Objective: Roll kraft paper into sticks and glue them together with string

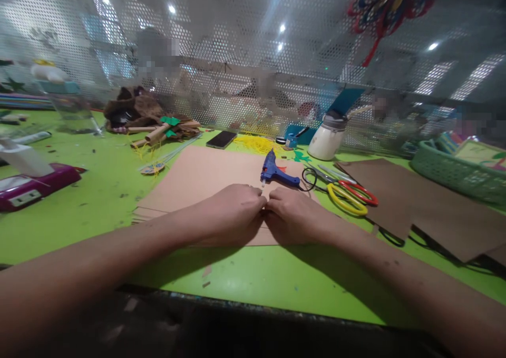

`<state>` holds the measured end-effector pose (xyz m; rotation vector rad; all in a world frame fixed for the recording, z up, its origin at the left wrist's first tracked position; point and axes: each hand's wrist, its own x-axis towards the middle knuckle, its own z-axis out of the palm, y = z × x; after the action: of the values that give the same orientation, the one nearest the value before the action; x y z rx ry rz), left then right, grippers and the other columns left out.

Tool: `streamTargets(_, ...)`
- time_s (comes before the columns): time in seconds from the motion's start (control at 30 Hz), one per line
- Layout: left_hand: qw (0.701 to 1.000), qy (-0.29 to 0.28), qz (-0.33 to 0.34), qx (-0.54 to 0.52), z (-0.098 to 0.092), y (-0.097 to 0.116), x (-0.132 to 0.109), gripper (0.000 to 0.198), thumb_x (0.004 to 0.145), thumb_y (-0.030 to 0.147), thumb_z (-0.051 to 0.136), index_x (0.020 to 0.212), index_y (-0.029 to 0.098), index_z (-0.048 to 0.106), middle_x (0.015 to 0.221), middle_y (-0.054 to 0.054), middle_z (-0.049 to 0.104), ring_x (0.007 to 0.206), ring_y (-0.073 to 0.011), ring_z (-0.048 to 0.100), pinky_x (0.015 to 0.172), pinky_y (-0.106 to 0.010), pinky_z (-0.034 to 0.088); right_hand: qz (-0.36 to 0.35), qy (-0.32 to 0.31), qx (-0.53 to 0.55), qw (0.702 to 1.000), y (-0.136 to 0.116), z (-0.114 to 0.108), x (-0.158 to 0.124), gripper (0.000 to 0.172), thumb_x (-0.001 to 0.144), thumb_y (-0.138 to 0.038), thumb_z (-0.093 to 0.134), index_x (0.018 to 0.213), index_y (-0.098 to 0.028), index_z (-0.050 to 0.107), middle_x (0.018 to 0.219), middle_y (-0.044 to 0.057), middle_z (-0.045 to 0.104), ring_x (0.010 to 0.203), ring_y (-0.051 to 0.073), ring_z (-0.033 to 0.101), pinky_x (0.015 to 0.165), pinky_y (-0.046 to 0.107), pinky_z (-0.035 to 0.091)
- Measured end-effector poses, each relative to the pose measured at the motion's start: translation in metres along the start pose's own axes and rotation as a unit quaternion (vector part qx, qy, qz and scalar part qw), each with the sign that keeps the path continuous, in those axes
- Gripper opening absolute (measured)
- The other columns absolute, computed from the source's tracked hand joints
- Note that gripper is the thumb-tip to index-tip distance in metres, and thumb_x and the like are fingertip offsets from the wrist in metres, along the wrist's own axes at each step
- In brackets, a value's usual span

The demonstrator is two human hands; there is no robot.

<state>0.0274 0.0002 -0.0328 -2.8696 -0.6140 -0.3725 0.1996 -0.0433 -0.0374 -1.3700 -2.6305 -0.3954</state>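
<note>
My left hand point(233, 213) and my right hand point(294, 215) rest side by side on a stack of brown cardboard sheets point(193, 176) on the green table. Both have their fingers curled in, fingertips meeting in a pinch at the middle. What they pinch is hidden between them. A blue glue gun point(274, 172) lies on the cardboard just beyond my hands, its nozzle pointing toward them.
Yellow-handled scissors point(343, 199) and red-handled scissors point(358, 191) lie right of the glue gun. More brown cardboard point(415, 200) lies at the right, a green basket point(454, 173) behind it. A phone point(221, 139), a white jar point(328, 136) and a purple box point(31, 186) stand around.
</note>
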Motion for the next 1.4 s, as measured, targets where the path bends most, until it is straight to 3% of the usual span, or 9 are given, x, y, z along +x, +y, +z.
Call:
streamTargets(0.17,1.0,-0.015,0.01,-0.005,-0.009,0.0,-0.003,0.022,0.081,0.018,0.042,0.065,0.017,0.055,0.063,-0.004,0.056,0.054,-0.0153,0.05,0.053,-0.029,0.034,-0.035,-0.041,0.0,0.999,0.004,-0.007,-0.001,0.022,0.083,-0.022,0.047,0.068,-0.017,0.062,0.073,0.007,0.058,0.064,0.017,0.05,0.057,0.03,0.033)
streamTargets(0.6,0.998,-0.06,-0.003,-0.006,-0.017,0.0,-0.006,0.019,0.083,0.018,0.039,0.075,0.015,0.056,0.07,-0.006,0.054,0.058,-0.0165,0.048,0.057,-0.03,0.036,-0.015,-0.109,0.006,0.994,0.014,-0.018,-0.016,0.02,0.084,-0.026,0.047,0.076,-0.013,0.061,0.077,0.008,0.058,0.064,0.015,0.048,0.056,0.028,0.032)
streamTargets(0.93,0.999,-0.045,0.021,-0.011,-0.016,-0.003,-0.013,0.016,0.083,0.015,0.04,0.076,0.015,0.055,0.07,-0.005,0.049,0.059,-0.0154,0.041,0.056,-0.029,0.032,-0.025,-0.086,0.003,0.996,0.015,-0.013,-0.02,0.019,0.086,-0.024,0.048,0.076,-0.014,0.06,0.076,0.007,0.055,0.064,0.015,0.044,0.056,0.027,0.03)
streamTargets(1.4,0.996,-0.053,0.058,-0.041,-0.016,-0.007,-0.016,0.013,0.086,0.016,0.042,0.082,0.015,0.053,0.078,-0.005,0.05,0.072,-0.0183,0.045,0.066,-0.03,0.036,-0.045,-0.056,0.011,0.997,0.014,-0.005,-0.023,0.015,0.089,-0.018,0.042,0.08,-0.015,0.054,0.082,0.007,0.052,0.073,0.017,0.044,0.062,0.029,0.035)
